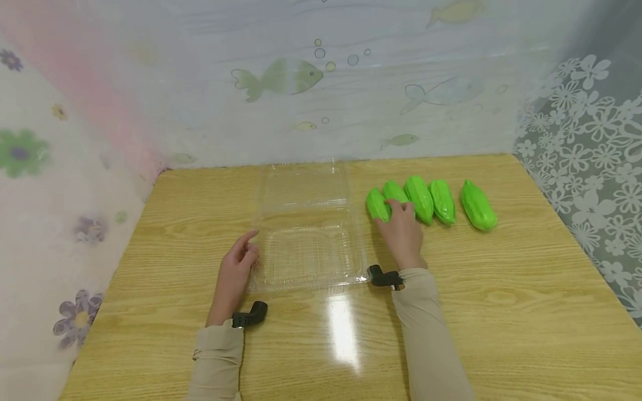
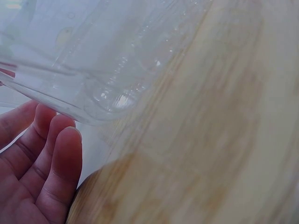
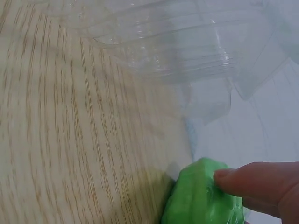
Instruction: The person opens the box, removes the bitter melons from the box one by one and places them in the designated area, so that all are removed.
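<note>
A clear plastic clamshell container [image 1: 308,287] lies with its lid folded back on the table. My left hand [image 1: 236,270] holds its left edge; in the left wrist view, fingertips [image 2: 67,140] meet the rim, and a bit of another digit shows beyond it. Several bright green, ridged, pointed toy fruits lie to the right of the container. My right hand [image 1: 403,234] grips the leftmost green toy fruit [image 1: 376,205], with a digit pressed on the toy fruit [image 3: 201,196] in the right wrist view. This hand partly covers the second fruit [image 1: 393,190].
Two more green fruits [image 1: 418,197] lie close together beside these, and another [image 1: 478,206] sits apart to the right. The wood-grain table [image 1: 501,301] meets patterned curtains [image 1: 351,111] at the back and sides. A black wrist camera [image 1: 383,275] is near the container's right corner.
</note>
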Demonstrator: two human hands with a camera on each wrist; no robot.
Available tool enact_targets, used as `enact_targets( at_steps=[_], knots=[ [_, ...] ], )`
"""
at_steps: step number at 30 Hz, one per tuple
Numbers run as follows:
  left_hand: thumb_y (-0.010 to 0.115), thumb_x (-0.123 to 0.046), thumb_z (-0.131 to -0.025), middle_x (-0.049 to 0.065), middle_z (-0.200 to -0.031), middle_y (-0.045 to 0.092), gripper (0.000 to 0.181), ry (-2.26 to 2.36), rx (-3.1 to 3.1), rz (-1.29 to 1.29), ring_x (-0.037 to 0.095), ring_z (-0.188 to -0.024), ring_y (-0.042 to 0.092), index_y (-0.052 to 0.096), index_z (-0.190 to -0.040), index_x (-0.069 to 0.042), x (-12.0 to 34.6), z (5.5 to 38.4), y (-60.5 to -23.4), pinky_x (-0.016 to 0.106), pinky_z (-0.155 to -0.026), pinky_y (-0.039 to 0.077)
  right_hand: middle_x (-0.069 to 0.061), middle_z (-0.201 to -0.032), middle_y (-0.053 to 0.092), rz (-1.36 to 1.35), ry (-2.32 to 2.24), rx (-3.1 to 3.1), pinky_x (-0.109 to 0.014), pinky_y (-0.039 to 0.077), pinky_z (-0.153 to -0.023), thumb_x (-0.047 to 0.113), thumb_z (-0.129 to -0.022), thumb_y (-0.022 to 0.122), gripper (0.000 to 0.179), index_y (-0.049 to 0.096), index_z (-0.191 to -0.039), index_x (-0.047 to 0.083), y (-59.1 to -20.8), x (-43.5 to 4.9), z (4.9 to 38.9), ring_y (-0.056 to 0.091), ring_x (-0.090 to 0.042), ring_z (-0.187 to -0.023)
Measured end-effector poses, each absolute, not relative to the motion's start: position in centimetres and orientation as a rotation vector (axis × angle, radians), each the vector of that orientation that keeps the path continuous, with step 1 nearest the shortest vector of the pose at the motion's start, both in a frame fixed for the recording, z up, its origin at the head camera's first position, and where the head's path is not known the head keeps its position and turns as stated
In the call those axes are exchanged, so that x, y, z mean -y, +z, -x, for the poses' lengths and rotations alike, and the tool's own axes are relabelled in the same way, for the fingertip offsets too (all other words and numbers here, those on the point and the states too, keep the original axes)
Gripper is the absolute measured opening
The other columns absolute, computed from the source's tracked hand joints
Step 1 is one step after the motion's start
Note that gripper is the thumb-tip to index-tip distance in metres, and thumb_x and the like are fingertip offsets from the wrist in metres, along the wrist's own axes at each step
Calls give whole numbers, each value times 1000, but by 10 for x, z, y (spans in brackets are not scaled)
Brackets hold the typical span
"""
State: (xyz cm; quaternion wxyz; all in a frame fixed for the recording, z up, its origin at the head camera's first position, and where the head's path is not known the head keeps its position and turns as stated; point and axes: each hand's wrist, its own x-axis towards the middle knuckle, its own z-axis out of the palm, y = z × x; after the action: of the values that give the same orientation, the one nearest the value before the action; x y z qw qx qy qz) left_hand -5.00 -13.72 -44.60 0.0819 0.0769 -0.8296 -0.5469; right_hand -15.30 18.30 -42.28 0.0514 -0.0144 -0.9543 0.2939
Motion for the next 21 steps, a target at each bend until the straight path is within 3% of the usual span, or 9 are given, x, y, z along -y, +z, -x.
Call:
enact_targets(
  at_steps=[7,12,21],
  knots=[
    [48,-26,-93,8,-95,54,35,-1648,2477,-237,17,-73,49,49,-128,-23,138,50,-447,27,-63,41,-17,-118,41,41,968,2881,-38,41,-55,33,-85,59,48,47,-127,13,-424,-187,155,53,-29,-73],
    [46,-36,-93,8,-97,55,38,-1645,2481,-250,19,-75,50,48,-128,-23,140,50,-445,27,-64,41,-12,-112,46,-60,1112,2791,-37,41,-61,35,-88,54,44,50,-125,12,-422,-193,156,52,-26,-77],
    [42,-40,-93,5,-130,43,47,-1756,2402,-191,26,-110,48,44,-132,-14,136,41,-426,40,-90,38,-5,-118,52,-566,1221,2830,-42,43,-76,42,-90,48,48,47,-128,14,-418,-212,141,55,-24,-94]
  ],
)
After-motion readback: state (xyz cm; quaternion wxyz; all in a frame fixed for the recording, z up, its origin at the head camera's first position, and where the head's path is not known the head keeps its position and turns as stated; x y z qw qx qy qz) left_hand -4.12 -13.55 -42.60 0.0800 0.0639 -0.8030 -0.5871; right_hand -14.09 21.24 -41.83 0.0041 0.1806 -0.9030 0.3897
